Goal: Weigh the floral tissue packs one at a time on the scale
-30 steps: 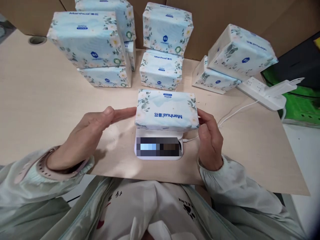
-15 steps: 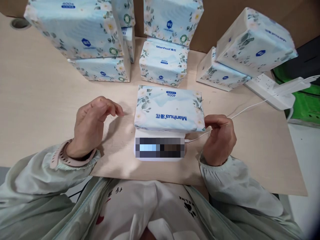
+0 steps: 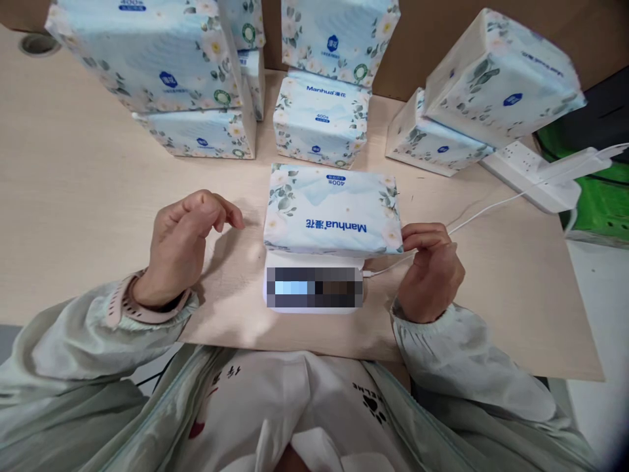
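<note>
A blue-and-white floral tissue pack (image 3: 334, 206) lies on a small white device with a display, which looks like a digital scale (image 3: 314, 309). The display is blurred out. To the left of the pack, my left hand (image 3: 179, 246) is held loosely curved above the table, apart from the pack and holding nothing. My right hand (image 3: 430, 272) is at the pack's right end, its bent fingertips against or very near the lower right corner. It does not grasp the pack. A white cable (image 3: 388, 267) runs from the device's right side behind my right hand.
Stacked tissue packs stand at the back left (image 3: 196, 134), back middle (image 3: 322, 118) and back right (image 3: 442, 141). A white power strip (image 3: 535, 177) lies at the right beside a green crate (image 3: 602, 203). The wooden table (image 3: 113, 216) has a round hole at far left.
The whole view has shifted very slightly. Both hands, the tissue pack and the white device stay practically where they were.
</note>
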A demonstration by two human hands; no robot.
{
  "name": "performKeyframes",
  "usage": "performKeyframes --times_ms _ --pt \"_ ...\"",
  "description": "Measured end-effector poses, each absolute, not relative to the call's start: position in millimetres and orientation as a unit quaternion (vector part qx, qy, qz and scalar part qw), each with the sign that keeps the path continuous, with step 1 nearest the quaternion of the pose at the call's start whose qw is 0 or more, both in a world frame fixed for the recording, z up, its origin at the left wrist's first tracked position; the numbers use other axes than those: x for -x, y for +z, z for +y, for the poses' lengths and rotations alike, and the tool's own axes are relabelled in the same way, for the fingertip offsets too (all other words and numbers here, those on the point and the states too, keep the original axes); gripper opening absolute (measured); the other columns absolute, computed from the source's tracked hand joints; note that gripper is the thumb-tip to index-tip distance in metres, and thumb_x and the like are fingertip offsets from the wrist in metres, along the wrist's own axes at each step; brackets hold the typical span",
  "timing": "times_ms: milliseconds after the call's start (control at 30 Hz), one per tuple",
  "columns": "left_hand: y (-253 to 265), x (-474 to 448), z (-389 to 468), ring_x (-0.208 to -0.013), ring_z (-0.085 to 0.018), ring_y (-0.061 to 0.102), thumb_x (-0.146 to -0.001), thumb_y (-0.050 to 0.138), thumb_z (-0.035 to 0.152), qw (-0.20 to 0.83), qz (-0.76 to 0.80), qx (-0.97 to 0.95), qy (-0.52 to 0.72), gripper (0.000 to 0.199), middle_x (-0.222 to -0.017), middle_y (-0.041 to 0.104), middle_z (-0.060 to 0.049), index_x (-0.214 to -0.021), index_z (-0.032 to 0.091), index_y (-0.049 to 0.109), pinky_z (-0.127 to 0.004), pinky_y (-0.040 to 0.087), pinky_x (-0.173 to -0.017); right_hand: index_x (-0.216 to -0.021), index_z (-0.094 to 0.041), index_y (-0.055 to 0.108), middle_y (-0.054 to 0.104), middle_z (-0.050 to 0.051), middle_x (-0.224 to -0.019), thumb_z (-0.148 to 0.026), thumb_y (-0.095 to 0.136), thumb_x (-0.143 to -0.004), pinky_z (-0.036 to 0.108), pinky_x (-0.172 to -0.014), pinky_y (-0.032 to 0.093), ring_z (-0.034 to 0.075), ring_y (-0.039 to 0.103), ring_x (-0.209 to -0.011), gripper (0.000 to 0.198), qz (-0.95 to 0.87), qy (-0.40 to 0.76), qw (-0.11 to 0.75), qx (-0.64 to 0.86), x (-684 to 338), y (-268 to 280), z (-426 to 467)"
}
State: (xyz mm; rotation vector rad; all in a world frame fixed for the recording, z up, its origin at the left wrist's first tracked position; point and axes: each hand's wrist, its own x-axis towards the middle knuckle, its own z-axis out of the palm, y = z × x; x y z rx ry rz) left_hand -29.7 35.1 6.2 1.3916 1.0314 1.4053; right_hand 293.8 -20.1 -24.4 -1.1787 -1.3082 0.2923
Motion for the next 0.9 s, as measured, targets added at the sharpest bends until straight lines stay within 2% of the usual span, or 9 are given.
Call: performKeyframes --times_ms 200,333,367,433,500,567,667,800,900 --pt "7.9 29.5 30.6 -0.071 -0.021 0.069 -0.096 0.082 0.038 0.444 0.413 -0.58 0.544 0.042 -0.067 0.065 -0.002 -0.062 0.021 0.065 -0.039 0.054 -0.077 -0.076 -0.028 0.07 0.071 0.006 -0.085 -0.049 0.041 -0.117 0.047 -0.084 0.051 0.026 0.068 -0.087 0.055 -0.565 0.138 0.635 0.509 -291.1 -22.5 -19.4" --pt "9.7 38.1 26.9 -0.101 -0.027 0.076 -0.101 0.081 0.041 0.437 0.4 -0.646 0.481 0.016 -0.103 0.084 -0.006 -0.097 0.026 0.086 -0.044 0.059 -0.096 -0.085 -0.028 0.075 0.072 0.005 -0.089 -0.049 0.044 -0.116 0.046 -0.084 0.053 0.025 0.068 -0.084 0.048 -0.571 0.14 0.63 0.508 -292.6 -25.4 -20.4" --pt "10.3 40.3 25.7 -0.111 -0.028 0.076 -0.102 0.081 0.04 0.426 0.394 -0.674 0.458 0.017 -0.116 0.084 -0.006 -0.113 0.03 0.087 -0.046 0.058 -0.101 -0.094 -0.028 0.077 0.074 0.005 -0.093 -0.049 0.043 -0.116 0.047 -0.085 0.054 0.024 0.068 -0.084 0.046 -0.578 0.139 0.618 0.514 -294.4 -27.5 -21.9" --pt "9.9 43.2 23.2 -0.123 -0.029 0.072 -0.101 0.083 0.038 0.388 0.376 -0.731 0.416 0.04 -0.134 0.081 -0.004 -0.141 0.038 0.08 -0.047 0.057 -0.106 -0.115 -0.028 0.079 0.076 0.005 -0.104 -0.05 0.042 -0.116 0.049 -0.092 0.054 0.025 0.07 -0.089 0.044 -0.604 0.143 0.578 0.529 -298.9 -32.9 -26.5" --pt "6.9 42.6 21.6 -0.124 -0.028 0.07 -0.096 0.089 0.036 0.348 0.357 -0.766 0.404 0.06 -0.138 0.08 -0.003 -0.153 0.043 0.071 -0.047 0.058 -0.104 -0.134 -0.028 0.075 0.078 0.006 -0.114 -0.053 0.045 -0.114 0.053 -0.099 0.054 0.028 0.072 -0.099 0.044 -0.64 0.155 0.534 0.531 -302.8 -37.6 -31.4" --pt "4.1 38.2 22.6 -0.118 -0.028 0.072 -0.09 0.095 0.037 0.315 0.346 -0.774 0.427 0.07 -0.133 0.082 -0.003 -0.155 0.043 0.069 -0.047 0.062 -0.099 -0.147 -0.028 0.069 0.078 0.007 -0.124 -0.057 0.053 -0.11 0.055 -0.104 0.054 0.031 0.072 -0.111 0.049 -0.676 0.166 0.504 0.512 -303.2 -38.4 -32.3" --pt "10.0 26.5 34.4 -0.108 -0.027 0.076 -0.09 0.095 0.043 0.27 0.352 -0.767 0.463 0.063 -0.124 0.085 -0.003 -0.149 0.039 0.075 -0.046 0.065 -0.091 -0.158 -0.029 0.059 0.072 0.01 -0.136 -0.056 0.068 -0.103 0.054 -0.105 0.057 0.032 0.07 -0.121 0.062 -0.705 0.124 0.516 0.471 -294.7 -27.9 -17.4" --pt "39.0 6.8 77.6 -0.11 -0.025 0.077 -0.091 0.093 0.052 0.235 0.385 -0.754 0.477 0.057 -0.13 0.084 -0.002 -0.14 0.028 0.078 -0.043 0.064 -0.096 -0.148 -0.03 0.062 0.07 0.008 -0.134 -0.052 0.075 -0.101 0.046 -0.095 0.057 0.025 0.068 -0.112 0.054 -0.67 0.066 0.596 0.438 -277.7 -3.5 38.4" --pt "52.7 -8.2 124.6 -0.106 -0.02 0.076 -0.085 0.098 0.053 0.242 0.401 -0.731 0.496 0.063 -0.125 0.085 -0.003 -0.136 0.02 0.078 -0.035 0.062 -0.09 -0.143 -0.031 0.059 0.07 0.007 -0.132 -0.065 0.068 -0.102 0.046 -0.094 0.057 0.023 0.067 -0.106 0.054 -0.656 0.074 0.613 0.435 -273.6 3.1 94.2"
